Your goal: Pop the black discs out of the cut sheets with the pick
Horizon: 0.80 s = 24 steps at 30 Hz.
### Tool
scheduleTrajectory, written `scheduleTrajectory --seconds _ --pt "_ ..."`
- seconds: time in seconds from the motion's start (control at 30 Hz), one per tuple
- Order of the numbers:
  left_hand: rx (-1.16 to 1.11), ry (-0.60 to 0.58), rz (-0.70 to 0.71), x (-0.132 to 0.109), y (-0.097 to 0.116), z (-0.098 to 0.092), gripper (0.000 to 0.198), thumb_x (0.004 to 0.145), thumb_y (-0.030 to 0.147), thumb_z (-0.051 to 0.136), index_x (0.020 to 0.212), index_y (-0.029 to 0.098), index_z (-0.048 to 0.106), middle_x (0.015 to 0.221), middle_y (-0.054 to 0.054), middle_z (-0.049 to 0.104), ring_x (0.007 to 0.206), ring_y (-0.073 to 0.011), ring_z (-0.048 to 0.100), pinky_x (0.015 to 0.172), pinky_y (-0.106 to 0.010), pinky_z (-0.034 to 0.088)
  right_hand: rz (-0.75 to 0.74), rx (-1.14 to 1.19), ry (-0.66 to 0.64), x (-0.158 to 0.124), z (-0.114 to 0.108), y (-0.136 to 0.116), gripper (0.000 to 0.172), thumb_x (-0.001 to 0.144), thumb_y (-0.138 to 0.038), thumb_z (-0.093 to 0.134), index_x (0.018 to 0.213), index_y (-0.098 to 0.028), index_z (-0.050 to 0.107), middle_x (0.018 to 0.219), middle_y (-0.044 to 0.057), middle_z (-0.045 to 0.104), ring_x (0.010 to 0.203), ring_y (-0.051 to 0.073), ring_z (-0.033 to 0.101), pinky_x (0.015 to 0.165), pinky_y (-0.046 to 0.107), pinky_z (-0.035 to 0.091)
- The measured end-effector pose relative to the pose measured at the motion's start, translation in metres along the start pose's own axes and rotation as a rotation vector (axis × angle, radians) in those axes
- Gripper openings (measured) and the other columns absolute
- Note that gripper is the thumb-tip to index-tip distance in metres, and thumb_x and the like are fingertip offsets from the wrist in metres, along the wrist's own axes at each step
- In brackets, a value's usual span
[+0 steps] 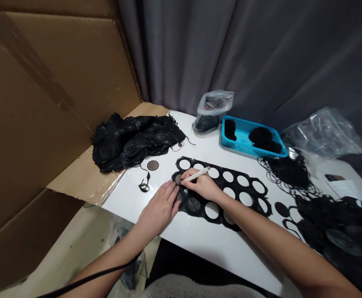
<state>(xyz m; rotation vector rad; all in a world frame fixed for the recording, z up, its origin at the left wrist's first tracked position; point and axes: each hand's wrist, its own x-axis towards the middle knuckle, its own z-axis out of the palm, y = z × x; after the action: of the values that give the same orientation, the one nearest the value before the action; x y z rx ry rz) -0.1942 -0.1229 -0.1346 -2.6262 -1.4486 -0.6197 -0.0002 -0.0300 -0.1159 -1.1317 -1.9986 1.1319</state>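
Observation:
A flat black sheet (220, 194) with rows of round holes lies on the white table. My right hand (202, 184) grips a thin white pen-like tool (196, 175), its tip down at a hole near the sheet's left end. Flat against the sheet's left edge rests my left hand (161, 203), fingers stretched out beside that hole. Dark mesh discs fill some holes at this end, one of them a disc (194, 204) in the near row. Through most other holes the white tabletop shows. A loose round disc (153, 165) lies left of the sheet.
A heap of black sheets (131, 138) sits at the back left by a cardboard box (38, 82). Behind the sheet stand a clear bag (213, 109) and a blue basket (243, 147) holding black pieces. Black rings (288, 171) and more black sheets (339, 231) lie right.

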Motion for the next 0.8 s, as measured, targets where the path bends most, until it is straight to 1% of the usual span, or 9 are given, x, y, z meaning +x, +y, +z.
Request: scheduleTrajectory --seconds 0.13,0.2,0.3,0.37,0.43,0.5,0.57,0.67,0.8 --pt "0.028 0.016 0.020 -0.001 0.000 0.002 0.040 0.102 0.029 0.045 0.130 0.002 0.057 0.137 -0.020 0.058 0.131 -0.0316 0.052 0.111 -0.047 0.045 -0.041 -0.042 -0.018 -0.001 0.002 -0.001 0.013 0.085 -0.021 0.065 0.075 -0.019 0.058 0.094 0.004 0.067 0.089 0.019 0.061 0.084 0.034 0.047" --pt "0.034 0.017 0.031 -0.002 0.000 0.003 0.040 0.102 0.028 0.045 0.131 0.002 0.056 0.137 -0.020 0.057 0.131 -0.0313 0.052 0.111 -0.047 0.045 -0.125 -0.109 -0.037 -0.005 0.006 -0.005 0.014 0.088 -0.019 0.062 0.075 -0.019 0.055 0.097 0.005 0.066 0.090 0.019 0.061 0.084 0.033 0.047" --pt "0.024 -0.001 0.039 -0.001 0.000 0.005 0.039 0.102 0.027 0.044 0.131 0.003 0.055 0.136 -0.021 0.058 0.131 -0.0311 0.053 0.111 -0.046 0.045 -0.337 -0.386 -0.142 -0.006 0.011 -0.013 0.008 0.092 -0.013 0.054 0.086 -0.018 0.057 0.104 0.011 0.067 0.098 0.023 0.059 0.087 0.038 0.045" --pt "0.011 -0.005 0.030 0.000 0.000 0.006 0.038 0.102 0.026 0.043 0.129 0.003 0.056 0.135 -0.020 0.059 0.131 -0.0312 0.053 0.110 -0.045 0.046 -0.385 -0.577 -0.140 0.000 0.004 -0.014 0.010 0.092 -0.011 0.050 0.091 -0.017 0.057 0.100 0.014 0.067 0.097 0.027 0.058 0.087 0.041 0.043" --pt "0.001 0.009 0.024 0.000 -0.002 0.006 0.037 0.102 0.026 0.043 0.128 0.004 0.057 0.134 -0.020 0.060 0.131 -0.0310 0.053 0.109 -0.044 0.047 -0.290 -0.614 0.043 0.010 -0.013 -0.010 0.012 0.094 -0.012 0.046 0.090 -0.017 0.056 0.095 0.014 0.067 0.090 0.027 0.059 0.084 0.040 0.043" --pt "-0.012 0.019 0.024 0.001 -0.004 0.004 0.036 0.101 0.025 0.043 0.128 0.005 0.057 0.134 -0.019 0.060 0.130 -0.0303 0.054 0.107 -0.043 0.049 -0.147 -0.490 0.285 0.017 -0.037 -0.004 0.014 0.096 -0.017 0.043 0.088 -0.018 0.054 0.094 0.013 0.068 0.085 0.024 0.061 0.079 0.037 0.044" --pt "-0.036 0.015 0.023 0.002 -0.005 0.002 0.034 0.101 0.025 0.045 0.127 0.006 0.057 0.133 -0.019 0.060 0.130 -0.0300 0.054 0.107 -0.044 0.049 -0.050 -0.329 0.371 0.015 -0.055 0.000 0.016 0.097 -0.025 0.046 0.084 -0.020 0.052 0.097 0.010 0.070 0.082 0.022 0.061 0.074 0.033 0.044" --pt "-0.063 0.021 0.000 0.008 -0.001 0.001 0.034 0.100 0.025 0.048 0.126 0.006 0.058 0.133 -0.019 0.060 0.130 -0.0304 0.054 0.107 -0.045 0.049 0.035 -0.179 0.205 -0.006 -0.060 0.000 0.019 0.095 -0.031 0.051 0.079 -0.021 0.052 0.097 0.006 0.071 0.080 0.019 0.062 0.072 0.031 0.044" --pt "-0.097 -0.011 0.065 0.017 0.014 0.006 0.043 0.099 0.026 0.051 0.137 0.006 0.050 0.144 -0.018 0.052 0.138 -0.0298 0.046 0.112 -0.045 0.044 0.098 -0.062 0.008 -0.039 -0.038 -0.001 0.015 0.095 -0.029 0.050 0.086 -0.021 0.058 0.099 0.003 0.070 0.090 0.019 0.063 0.082 0.033 0.045"
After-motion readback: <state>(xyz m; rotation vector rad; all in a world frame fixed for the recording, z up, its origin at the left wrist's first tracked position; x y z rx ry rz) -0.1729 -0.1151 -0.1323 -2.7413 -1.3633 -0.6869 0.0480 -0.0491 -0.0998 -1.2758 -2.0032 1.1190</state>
